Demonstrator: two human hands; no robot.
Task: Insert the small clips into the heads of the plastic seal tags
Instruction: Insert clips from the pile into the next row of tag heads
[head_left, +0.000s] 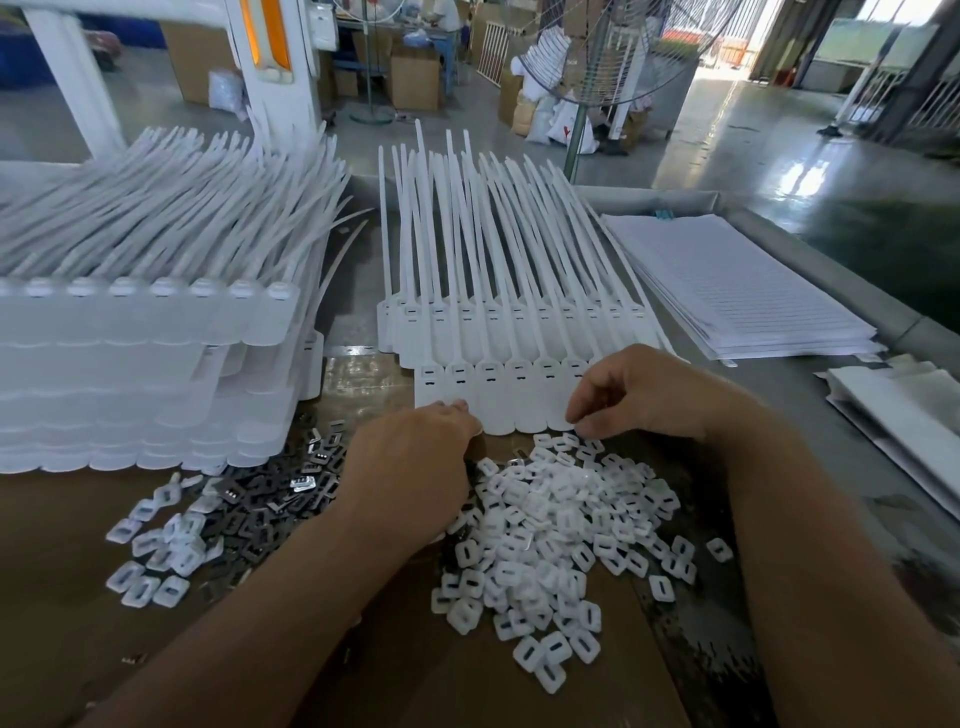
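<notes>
A strip of white plastic seal tags (498, 395) lies flat in front of me, heads toward me and slotted, tails pointing away. More such strips (514, 317) lie under and behind it. A heap of small white plastic clips (550, 525) lies just below the heads. My left hand (415, 467) rests fingers-down at the lower left edge of the strip, fingertips touching the tags. My right hand (639, 389) hovers with curled fingers over the strip's right end and the clip heap; whether it pinches a clip is hidden.
A tall stack of tag strips (145, 364) stands at the left. Dark metal inserts (291, 499) and more white clips (156, 556) lie scattered on the cardboard mat (62, 649). Stacked white sheets (737, 291) lie at the right, near the table edge (831, 280).
</notes>
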